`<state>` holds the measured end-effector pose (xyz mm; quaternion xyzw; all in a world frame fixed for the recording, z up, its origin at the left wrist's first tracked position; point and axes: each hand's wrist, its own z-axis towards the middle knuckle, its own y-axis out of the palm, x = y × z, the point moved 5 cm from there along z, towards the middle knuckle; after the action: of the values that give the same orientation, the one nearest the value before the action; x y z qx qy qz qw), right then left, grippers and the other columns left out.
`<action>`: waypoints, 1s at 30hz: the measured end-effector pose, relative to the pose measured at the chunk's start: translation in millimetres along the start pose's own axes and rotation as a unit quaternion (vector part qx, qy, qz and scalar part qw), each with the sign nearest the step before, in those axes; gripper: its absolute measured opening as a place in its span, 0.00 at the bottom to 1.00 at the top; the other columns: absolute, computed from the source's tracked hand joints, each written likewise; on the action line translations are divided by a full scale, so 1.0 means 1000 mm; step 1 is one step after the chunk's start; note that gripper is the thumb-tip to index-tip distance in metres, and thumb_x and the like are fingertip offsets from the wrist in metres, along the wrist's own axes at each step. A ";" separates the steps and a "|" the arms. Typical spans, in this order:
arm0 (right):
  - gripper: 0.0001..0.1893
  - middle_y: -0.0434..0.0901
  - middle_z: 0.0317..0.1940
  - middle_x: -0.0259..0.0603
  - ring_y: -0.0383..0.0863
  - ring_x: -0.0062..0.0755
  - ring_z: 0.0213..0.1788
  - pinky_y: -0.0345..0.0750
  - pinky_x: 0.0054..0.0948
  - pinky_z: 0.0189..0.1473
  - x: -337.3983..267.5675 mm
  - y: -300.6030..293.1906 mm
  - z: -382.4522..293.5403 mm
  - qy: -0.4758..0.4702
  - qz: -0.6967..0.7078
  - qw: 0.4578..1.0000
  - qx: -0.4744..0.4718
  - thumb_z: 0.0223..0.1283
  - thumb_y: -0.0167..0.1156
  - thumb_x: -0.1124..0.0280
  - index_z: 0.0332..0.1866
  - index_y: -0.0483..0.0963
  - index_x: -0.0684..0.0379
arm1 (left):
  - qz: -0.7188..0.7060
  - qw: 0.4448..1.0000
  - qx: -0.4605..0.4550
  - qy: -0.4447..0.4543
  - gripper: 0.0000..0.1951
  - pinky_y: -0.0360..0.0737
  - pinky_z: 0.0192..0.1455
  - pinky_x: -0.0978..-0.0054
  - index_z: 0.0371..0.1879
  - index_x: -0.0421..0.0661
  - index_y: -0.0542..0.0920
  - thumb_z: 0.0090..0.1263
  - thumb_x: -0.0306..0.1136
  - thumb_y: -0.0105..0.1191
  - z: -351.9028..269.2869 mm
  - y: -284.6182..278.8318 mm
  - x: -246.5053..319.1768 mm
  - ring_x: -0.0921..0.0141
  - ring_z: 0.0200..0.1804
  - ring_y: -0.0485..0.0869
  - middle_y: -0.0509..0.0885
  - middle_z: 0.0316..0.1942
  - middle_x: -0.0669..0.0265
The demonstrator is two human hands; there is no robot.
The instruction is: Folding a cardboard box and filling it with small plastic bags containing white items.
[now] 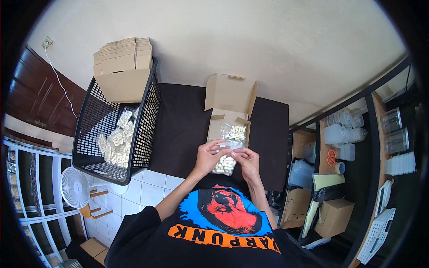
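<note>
Both hands meet at the top of a clear plastic bag of white capsules (224, 167), which bears a round label. My left hand (210, 156) pinches the bag's upper edge from the left. On the right side, my right hand (247, 161) grips the same edge between thumb and fingers. Just beyond the fingers, a second bag of capsules (235, 132) lies in an open cardboard box (214, 129). The box's lid (231, 90) stands raised toward the wall. Part of the box's front is hidden behind my hands and the bags.
A black plastic basket (142, 147) at the left holds more bagged capsules (117, 144) and a stack of folded cardboard boxes (122, 75). A dark cloth (181, 134) covers the table. Shelves with plastic containers (338, 132) and orange scissors (331, 157) stand at the right; a white fan (75, 187) is lower left.
</note>
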<state>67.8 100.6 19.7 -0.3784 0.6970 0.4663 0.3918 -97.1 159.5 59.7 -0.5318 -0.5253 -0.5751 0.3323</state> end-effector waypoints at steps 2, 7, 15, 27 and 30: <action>0.10 0.89 0.39 0.46 0.89 0.28 0.44 0.84 0.24 0.48 0.000 -0.001 0.002 0.015 0.022 1.000 0.010 0.65 0.66 0.83 0.50 0.80 0.70 | 0.089 0.995 -0.042 -0.027 0.08 0.86 0.41 0.78 0.40 0.33 0.89 0.68 0.26 0.69 0.005 -0.018 -0.017 0.75 0.37 0.90 0.92 0.36 0.57; 0.21 0.86 0.45 0.47 0.89 0.33 0.47 0.87 0.29 0.46 0.009 0.011 -0.007 0.128 0.011 0.991 0.024 0.66 0.68 0.79 0.62 0.73 0.70 | 0.103 0.990 0.067 -0.070 0.07 0.84 0.37 0.81 0.31 0.34 0.89 0.67 0.27 0.71 0.002 -0.035 -0.040 0.77 0.36 0.89 0.92 0.33 0.61; 0.21 0.83 0.49 0.50 0.88 0.40 0.44 0.92 0.47 0.47 0.045 -0.015 0.046 0.174 0.102 0.977 0.063 0.66 0.66 0.79 0.62 0.71 0.68 | -0.048 0.981 0.087 -0.165 0.09 0.89 0.41 0.77 0.45 0.34 0.86 0.70 0.25 0.67 0.015 -0.054 -0.096 0.72 0.37 0.90 0.91 0.40 0.56; 0.17 0.88 0.44 0.41 0.87 0.30 0.41 0.83 0.31 0.43 0.069 -0.015 0.196 -0.020 -0.356 0.925 -0.136 0.59 0.72 0.78 0.54 0.83 0.61 | 0.238 0.937 -0.036 -0.252 0.18 0.81 0.23 0.76 0.40 0.36 0.88 0.71 0.43 0.68 0.012 -0.067 -0.060 0.75 0.24 0.86 0.91 0.31 0.61; 0.21 0.82 0.55 0.66 0.81 0.68 0.56 0.77 0.54 0.62 0.054 0.015 0.171 -0.193 -0.530 0.822 -0.074 0.52 0.65 0.82 0.55 0.80 0.69 | 0.244 0.936 -0.011 -0.254 0.18 0.80 0.22 0.77 0.41 0.36 0.88 0.71 0.43 0.68 -0.001 -0.087 -0.055 0.75 0.25 0.86 0.91 0.30 0.61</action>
<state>65.8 257.5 -67.3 -0.6198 0.2619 0.3004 0.6760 -167.9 168.6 -14.6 -0.7755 -0.4402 -0.3281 0.3117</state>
